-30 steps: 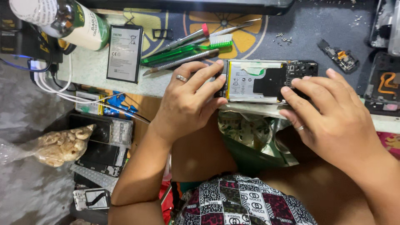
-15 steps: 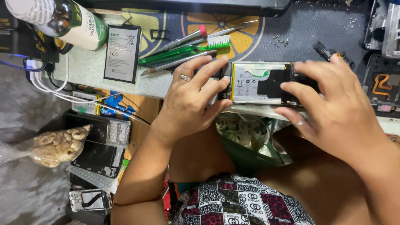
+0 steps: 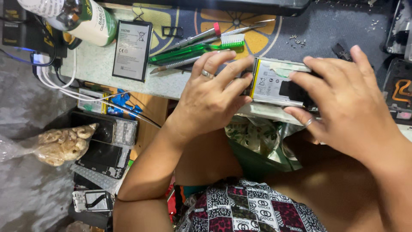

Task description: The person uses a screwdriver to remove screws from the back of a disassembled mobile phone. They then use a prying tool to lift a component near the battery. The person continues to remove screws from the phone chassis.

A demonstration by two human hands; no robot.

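Workbench mat [image 3: 334, 30], dark blue with yellow flower print, fills the upper frame, pale green strip along its near edge.

Opened phone [image 3: 274, 81] sits upper centre-right at the bench edge, back off, silver battery and black board cover showing. Both hands grasp it: left hand [image 3: 212, 96] fingers curled over the left end, ring on one finger; right hand [image 3: 349, 109] clamped over the right end, ring too, thumb under the near edge.

Change vs a second ago: right hand slid up and over the phone's right end, hiding more of the black cover; left fingers moved further onto the left end. The small black part near the phone's upper right is now mostly hidden behind the right fingers. Reads as a tighter two-handed grip on the phone body; nothing lifted off.

Counts, outward:
- 1 loose battery [image 3: 132, 50], flat, upper left
- 1 green brush [image 3: 197, 48] with white bristles
- 1 red-capped tool [image 3: 197, 38], 1 tweezers [image 3: 249, 28], 1 grey pick below the brush
- 1 bottle [image 3: 81, 15], top left corner
- scattered screws [image 3: 298, 41], too small to count
- 1 plastic bag of snacks [image 3: 60, 144], left
- several phone carcasses [image 3: 101, 150] lower left, at least three.
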